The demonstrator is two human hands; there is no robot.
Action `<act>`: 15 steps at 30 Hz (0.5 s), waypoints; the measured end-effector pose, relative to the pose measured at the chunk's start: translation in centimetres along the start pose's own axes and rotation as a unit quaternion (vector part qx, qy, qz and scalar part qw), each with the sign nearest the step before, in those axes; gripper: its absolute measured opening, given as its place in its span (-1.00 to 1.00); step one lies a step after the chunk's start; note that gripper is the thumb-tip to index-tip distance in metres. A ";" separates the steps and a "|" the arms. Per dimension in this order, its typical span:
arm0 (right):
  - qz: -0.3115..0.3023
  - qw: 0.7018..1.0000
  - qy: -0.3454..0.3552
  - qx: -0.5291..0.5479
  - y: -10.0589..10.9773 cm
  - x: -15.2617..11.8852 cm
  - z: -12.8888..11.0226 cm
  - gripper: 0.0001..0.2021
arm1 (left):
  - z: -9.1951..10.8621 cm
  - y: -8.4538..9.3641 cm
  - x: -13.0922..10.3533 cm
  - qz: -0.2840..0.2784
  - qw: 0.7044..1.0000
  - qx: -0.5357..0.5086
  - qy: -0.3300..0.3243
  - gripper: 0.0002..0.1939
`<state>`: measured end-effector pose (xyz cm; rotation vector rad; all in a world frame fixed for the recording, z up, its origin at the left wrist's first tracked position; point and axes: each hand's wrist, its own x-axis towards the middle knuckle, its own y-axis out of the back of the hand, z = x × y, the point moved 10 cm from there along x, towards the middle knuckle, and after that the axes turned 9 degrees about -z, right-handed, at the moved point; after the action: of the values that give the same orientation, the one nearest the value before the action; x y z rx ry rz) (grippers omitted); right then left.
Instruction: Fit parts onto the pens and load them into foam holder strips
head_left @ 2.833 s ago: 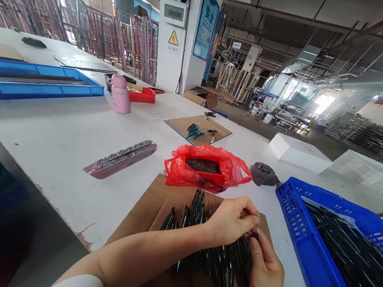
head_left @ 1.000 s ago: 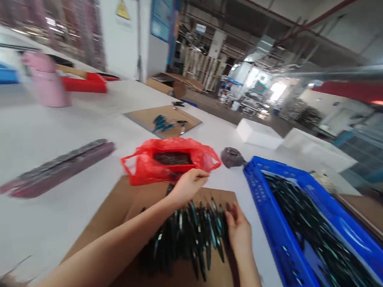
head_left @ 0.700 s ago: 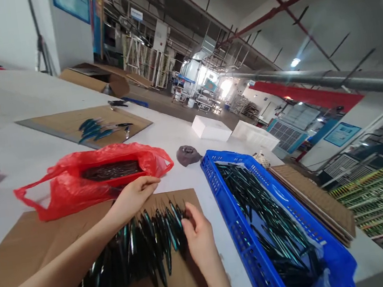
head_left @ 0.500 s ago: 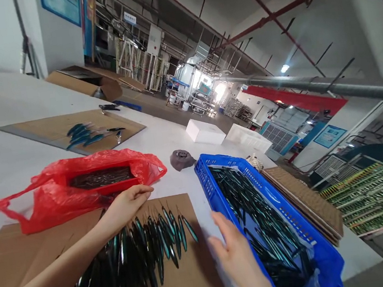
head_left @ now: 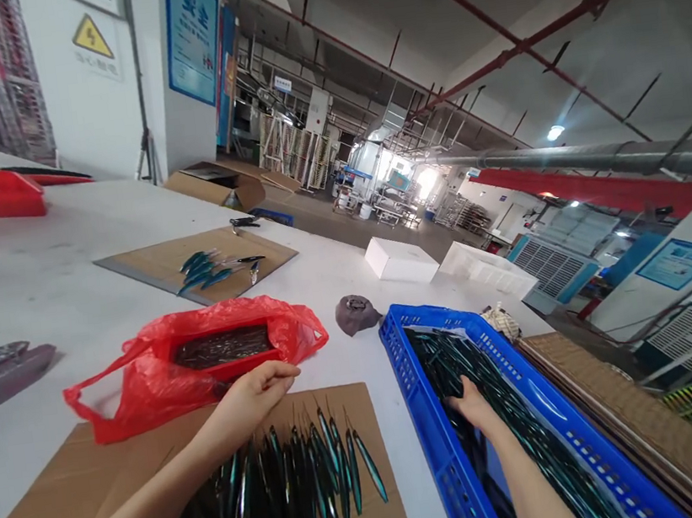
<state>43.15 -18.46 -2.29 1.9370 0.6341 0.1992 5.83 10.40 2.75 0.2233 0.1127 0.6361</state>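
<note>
My left hand (head_left: 267, 386) hovers over the upper edge of a cardboard sheet (head_left: 48, 511), its fingers closed together. Anything within them is too small to make out. Below it, slender teal-and-black fishing lure bodies (head_left: 341, 468) lie side by side, thin wires sticking up from their upper ends. My right hand (head_left: 475, 408) is inside a blue plastic basket (head_left: 427, 418), over a heap of similar lure bodies (head_left: 536, 446). Its thumb and forefinger are apart at the pile; the other fingers are mostly hidden.
Behind my left hand sits a red plastic bag (head_left: 144, 375) around a red box of thin dark wires (head_left: 223, 347). Beyond it, finished-looking teal lures (head_left: 200, 270) rest on another board (head_left: 143, 264). A grey lump (head_left: 357, 314) and white box (head_left: 401, 260) stand near the basket; stacked cardboard (head_left: 619, 393) lies right.
My right hand has moved from beside the basket into it, down to the lure bodies. My left hand keeps its place by the sheet. The view has turned left.
</note>
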 end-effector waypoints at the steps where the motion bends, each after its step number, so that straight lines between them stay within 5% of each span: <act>1: -0.010 1.000 -0.008 -0.010 -0.8 1.1 -0.8 -0.59 | 0.0 0.2 0.0 0.005 1.000 0.003 0.007 -0.58; 8: -0.034 0.991 -0.113 -0.055 -3.3 6.2 -3.2 -0.62 | 1.3 1.3 -0.4 0.031 0.999 0.013 -0.018 -0.66; 15: 0.044 0.993 -0.112 0.019 -1.5 4.6 -3.5 -0.67 | 2.1 3.2 -0.7 0.054 0.997 0.002 -0.055 -0.75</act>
<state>45.11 -12.83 -2.75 1.9903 0.4065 0.0237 3.77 12.07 5.58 0.2686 -0.0049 0.7297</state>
